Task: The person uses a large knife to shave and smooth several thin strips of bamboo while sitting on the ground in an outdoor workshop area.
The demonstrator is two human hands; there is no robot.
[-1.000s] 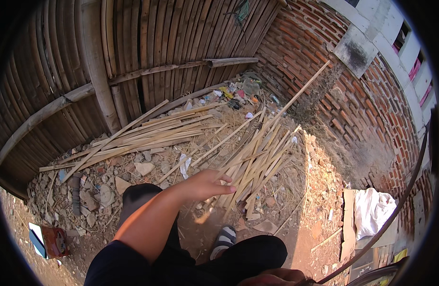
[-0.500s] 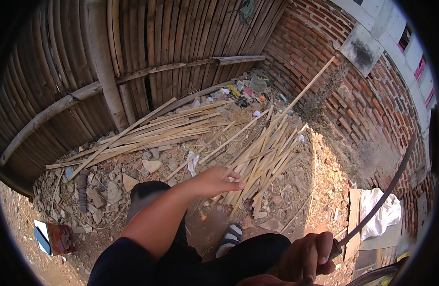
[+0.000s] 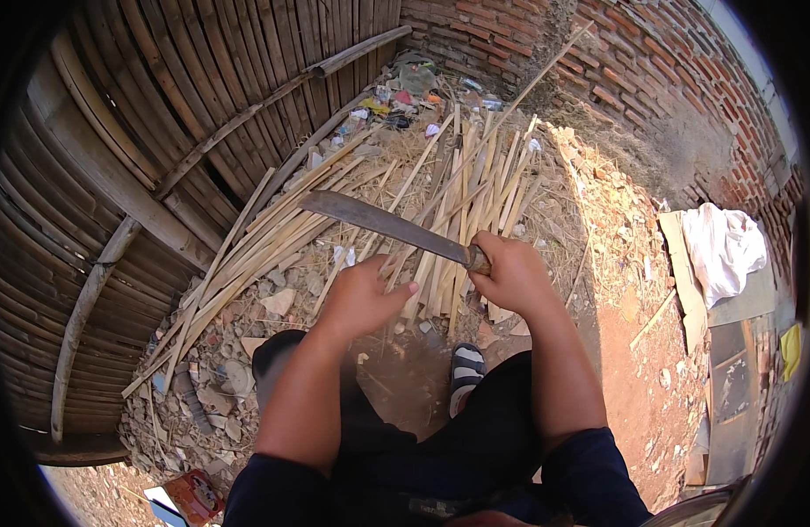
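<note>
Above the rubble (image 3: pixel 238 379), right fingers (image 3: pixel 489 241) clasp a machete (image 3: pixel 392 225), left fingers (image 3: pixel 400 297) curve loosely, shirt lettering (image 3: pixel 433 507) blurred.

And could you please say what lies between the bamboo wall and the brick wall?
The head view shows heaps of bamboo strips there, on rubble, plus litter.

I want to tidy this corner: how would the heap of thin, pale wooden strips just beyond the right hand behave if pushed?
The heap of thin, pale wooden strips would probably shift unevenly and catch, since the pieces lie crossed over one another. Each strip should be fairly stiff, as most lie straight, and likely light for its length, being so slender.
</note>
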